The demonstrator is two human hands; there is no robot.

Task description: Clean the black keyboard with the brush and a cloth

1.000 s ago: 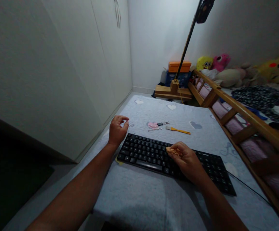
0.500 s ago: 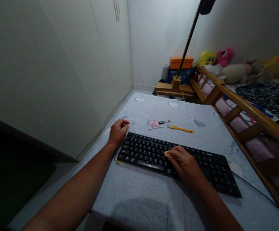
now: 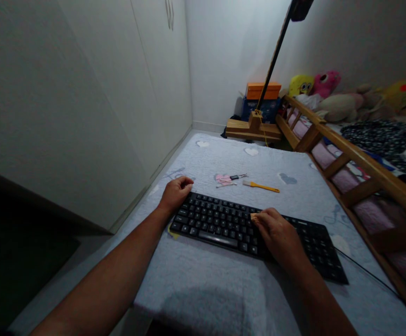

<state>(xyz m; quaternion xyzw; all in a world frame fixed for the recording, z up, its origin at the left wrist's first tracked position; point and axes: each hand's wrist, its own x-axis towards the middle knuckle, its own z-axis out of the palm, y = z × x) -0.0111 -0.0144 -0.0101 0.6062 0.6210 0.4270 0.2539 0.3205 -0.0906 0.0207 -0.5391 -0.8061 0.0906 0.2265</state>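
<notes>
- Two hands low centre: left hand (image 3: 175, 193) curled loosely, empty, bracing black keyboard (image 3: 224, 224) corner.
- Right hand (image 3: 276, 233) pinching small tan cloth (image 3: 254, 217), probably soft; keyboard stiff, light.

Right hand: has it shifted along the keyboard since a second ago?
Yes. The right hand, with a small tan cloth, moved left along the keyboard, then back right.

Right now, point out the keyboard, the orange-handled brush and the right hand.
keyboard (image 3: 210, 219), head view, left key rows.
orange-handled brush (image 3: 263, 187), head view, mid handle.
right hand (image 3: 276, 233), head view, back of hand.
</notes>
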